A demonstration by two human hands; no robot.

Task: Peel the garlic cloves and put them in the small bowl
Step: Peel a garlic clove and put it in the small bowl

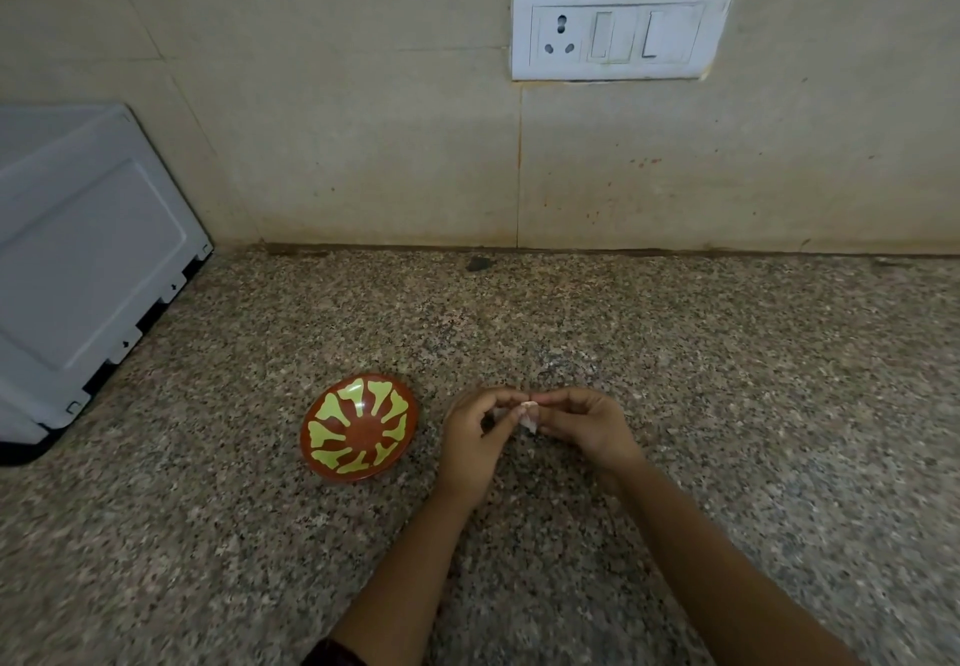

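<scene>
1. My left hand (470, 437) and right hand (587, 426) meet just above the speckled granite bench (208, 535). Each grip is narrow, fingertips pinching the small pale papery garlic clove (529, 413) between them.
2. I judge this to be the peeling step; skin seems partly on.
3. Next I must strip the skin off, then carry the clove left to the small red-brown bowl with yellow petals (359, 429), which sits near my left hand.
</scene>
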